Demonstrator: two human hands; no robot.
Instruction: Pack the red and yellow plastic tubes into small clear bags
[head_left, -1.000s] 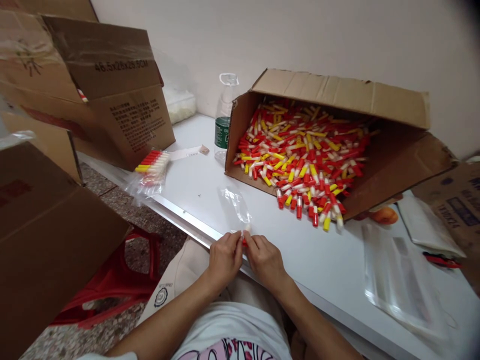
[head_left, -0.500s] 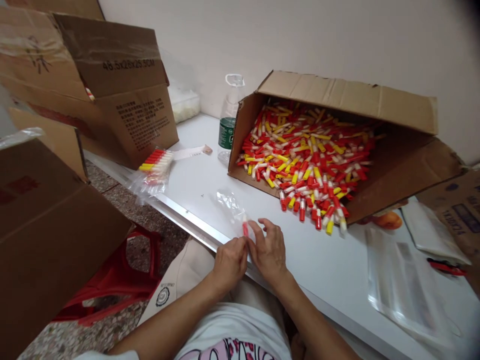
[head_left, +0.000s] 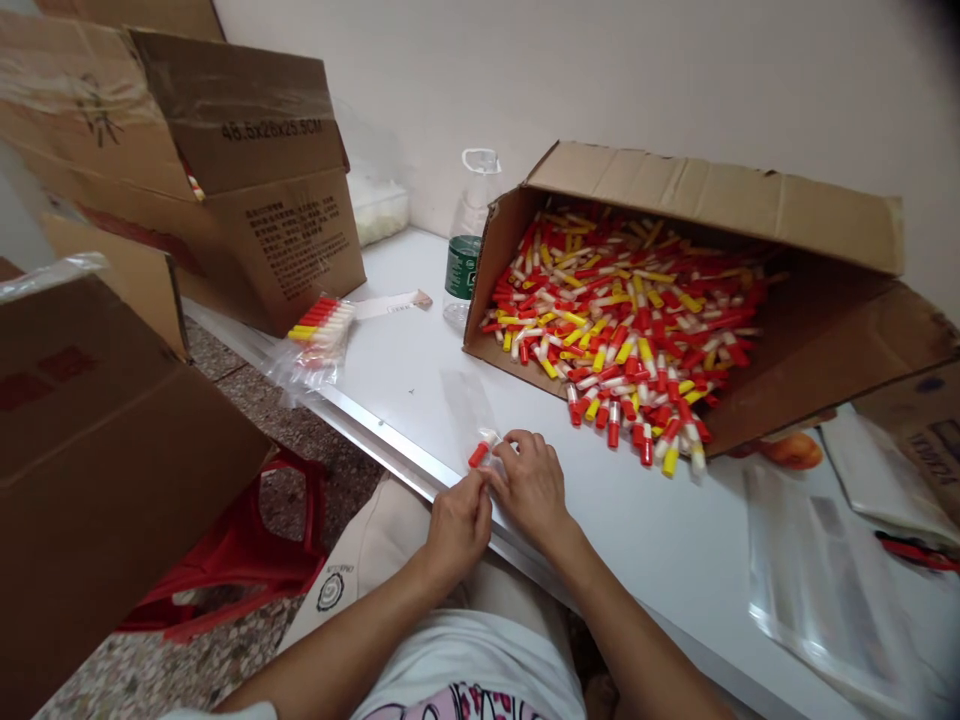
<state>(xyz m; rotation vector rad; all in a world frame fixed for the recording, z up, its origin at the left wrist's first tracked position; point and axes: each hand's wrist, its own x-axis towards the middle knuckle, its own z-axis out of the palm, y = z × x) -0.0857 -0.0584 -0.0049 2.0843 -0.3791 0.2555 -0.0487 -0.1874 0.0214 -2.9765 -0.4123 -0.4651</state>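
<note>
A small clear plastic bag (head_left: 466, 400) lies at the table's front edge. A red-and-white capped tube (head_left: 478, 454) shows at its lower part, apparently inside it. My left hand (head_left: 459, 525) is closed, pinching the bag's near end. My right hand (head_left: 531, 485) is curled right beside it, thumb and fingers closed on the bag next to the tube; the exact grip is partly hidden. Beyond the hands, a cardboard box (head_left: 501, 290) lies on its side, with many red, yellow and white tubes (head_left: 630, 320) spilling from its mouth.
A filled bag of tubes (head_left: 322, 335) rests by the left edge. Behind stand a large carton (head_left: 277, 200) and a plastic bottle (head_left: 463, 265). Flat clear bags (head_left: 817, 580) lie at the right. Another carton (head_left: 112, 430) and a red stool (head_left: 247, 560) are at the left.
The tube by my fingers has tipped from nearly upright to slanting, its red end now lower left. My right hand's fingers have curled in closer. The view has shifted slightly.
</note>
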